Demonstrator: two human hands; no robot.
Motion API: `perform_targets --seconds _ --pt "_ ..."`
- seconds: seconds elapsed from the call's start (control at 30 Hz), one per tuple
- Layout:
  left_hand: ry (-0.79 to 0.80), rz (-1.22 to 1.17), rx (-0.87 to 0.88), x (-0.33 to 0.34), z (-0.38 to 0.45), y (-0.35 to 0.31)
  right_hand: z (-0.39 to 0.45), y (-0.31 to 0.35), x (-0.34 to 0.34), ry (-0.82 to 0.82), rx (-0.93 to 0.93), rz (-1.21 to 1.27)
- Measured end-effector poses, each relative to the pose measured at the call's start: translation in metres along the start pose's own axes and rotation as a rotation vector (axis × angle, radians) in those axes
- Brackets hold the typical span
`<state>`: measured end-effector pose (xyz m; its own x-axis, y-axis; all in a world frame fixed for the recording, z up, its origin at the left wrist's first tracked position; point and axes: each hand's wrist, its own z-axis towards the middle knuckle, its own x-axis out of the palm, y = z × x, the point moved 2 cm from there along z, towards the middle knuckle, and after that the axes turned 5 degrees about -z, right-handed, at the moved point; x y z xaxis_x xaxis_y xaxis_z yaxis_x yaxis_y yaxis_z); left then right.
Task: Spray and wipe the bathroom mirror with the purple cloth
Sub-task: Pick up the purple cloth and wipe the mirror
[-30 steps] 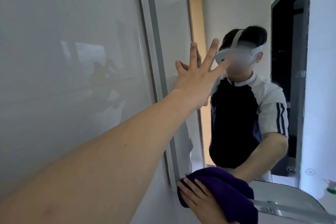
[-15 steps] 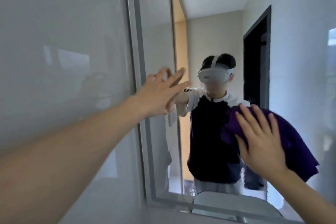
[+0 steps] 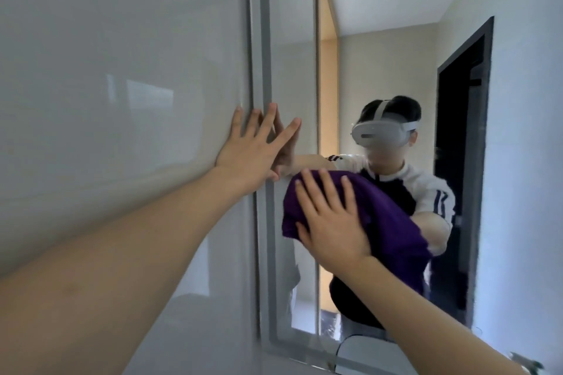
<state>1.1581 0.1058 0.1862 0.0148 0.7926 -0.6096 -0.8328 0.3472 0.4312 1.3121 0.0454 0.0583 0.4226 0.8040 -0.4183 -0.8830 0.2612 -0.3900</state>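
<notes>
The bathroom mirror (image 3: 380, 49) hangs on the wall ahead, with a frosted grey border around the glass. My right hand (image 3: 330, 219) lies flat, fingers straight and spread, pressing the purple cloth (image 3: 387, 222) against the mirror's lower middle. My left hand (image 3: 253, 149) is open with fingers splayed, resting across the mirror's left edge and the wall beside it. No spray bottle is in view. The glass reflects a person wearing a white headset, along with both arms and the cloth.
A glossy white wall (image 3: 122, 100) fills the left side. Below the mirror's bottom edge shows part of a white basin (image 3: 374, 353). The mirror reflects a dark doorway (image 3: 460, 161) on the right and a ceiling above.
My right hand carried the purple cloth up from the mirror's bottom, then left across the glass. My left hand slid down and left onto the mirror's left edge.
</notes>
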Motion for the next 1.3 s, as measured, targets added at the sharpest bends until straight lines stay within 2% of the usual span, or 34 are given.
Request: perform_targets --seconds 0.2,0.37,0.43,0.6,0.7,0.8,0.93,1.03,1.1,1.17,1.3 --pt "-0.014 -0.017 0.013 0.007 -0.005 -0.006 -0.001 0.090 0.037 0.048 -0.091 0.026" --pt "-0.061 -0.020 0.015 0.008 -0.002 -0.004 -0.044 0.117 0.061 0.087 -0.073 0.028" --pt "-0.076 -0.009 0.018 0.008 0.001 -0.005 -0.075 0.124 0.076 0.152 -0.144 0.003" --pt "-0.071 -0.002 0.015 0.004 0.008 -0.003 -0.158 0.126 0.109 0.364 -0.466 -0.074" --pt "-0.056 -0.011 0.020 0.003 0.005 -0.004 -0.182 0.104 0.107 0.440 -0.536 -0.124" --pt "-0.024 -0.040 0.015 -0.003 0.002 -0.005 -0.188 0.061 0.092 0.393 -0.553 -0.131" --pt "-0.040 -0.201 0.088 -0.006 -0.015 -0.029 -0.185 -0.045 0.054 0.246 -0.558 -0.151" --pt "-0.086 -0.362 0.259 -0.005 -0.043 -0.099 -0.179 -0.138 0.017 0.221 -0.591 -0.219" --pt "-0.133 -0.419 0.345 -0.014 -0.052 -0.154 -0.175 -0.192 -0.006 0.186 -0.512 -0.230" --pt "-0.170 -0.446 0.376 -0.032 -0.046 -0.198 -0.174 -0.241 -0.027 0.126 -0.346 -0.220" --pt "-0.094 -0.491 0.313 -0.064 -0.015 -0.237 -0.191 -0.300 -0.052 0.019 0.314 -0.144"
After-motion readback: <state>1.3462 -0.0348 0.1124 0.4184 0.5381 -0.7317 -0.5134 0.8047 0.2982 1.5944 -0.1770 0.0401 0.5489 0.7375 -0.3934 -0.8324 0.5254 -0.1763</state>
